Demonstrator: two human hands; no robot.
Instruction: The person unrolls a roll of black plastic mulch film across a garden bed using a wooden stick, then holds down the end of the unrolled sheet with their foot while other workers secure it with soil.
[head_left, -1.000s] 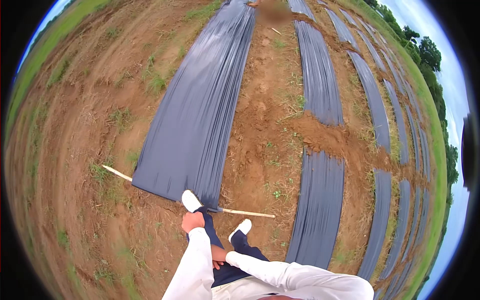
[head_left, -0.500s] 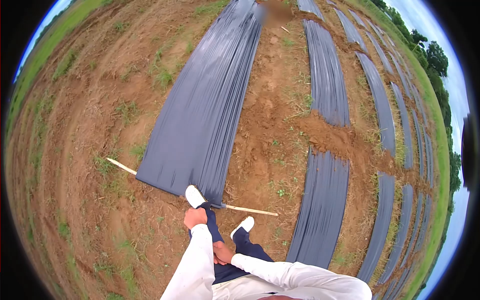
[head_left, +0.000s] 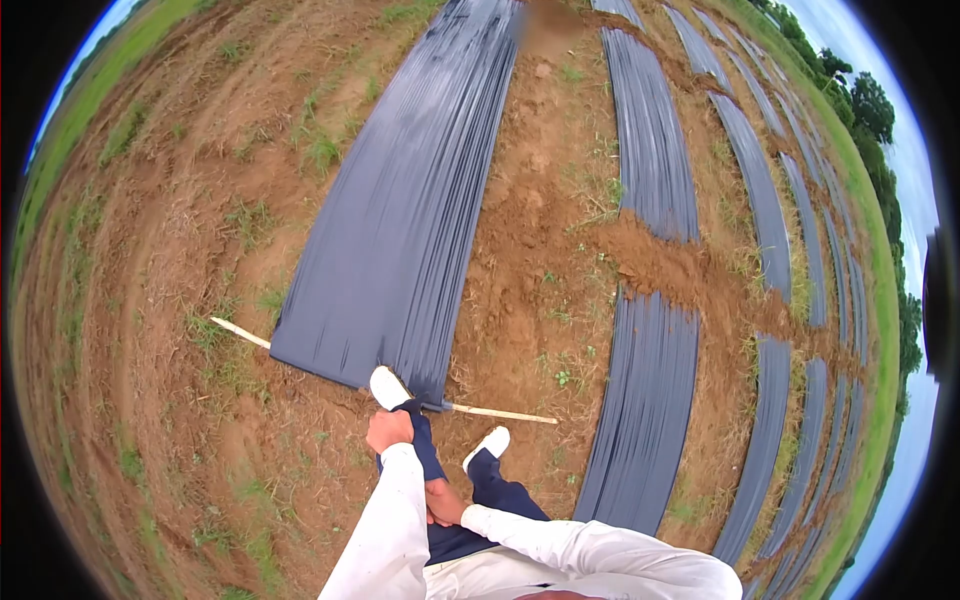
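My left hand (head_left: 390, 431) is closed in a fist just above my left shoe, against the dark trouser leg (head_left: 428, 455). What it holds, if anything, is hidden. Lower down, my right hand (head_left: 444, 501) rests against the trousers with its fingers curled, and their inside is hidden. A white shoe (head_left: 389, 388) is at the near edge of a long sheet of black plastic mulch film (head_left: 385, 230). Out of that edge, on both sides, stick the ends of a pale wooden pole (head_left: 505, 413). My other white shoe (head_left: 487, 449) stands on bare soil.
More film-covered beds (head_left: 640, 400) run in rows to the right, with mounds of loose brown soil (head_left: 650, 260) between their ends. Tilled soil with grass tufts (head_left: 322, 152) lies to the left. Trees (head_left: 872, 108) line the far right. A blurred patch (head_left: 548, 28) is at the top.
The view has shifted slightly, so the beds sit a little higher in it. Both hands keep almost the same place and shape, and the film and pole look unmoved.
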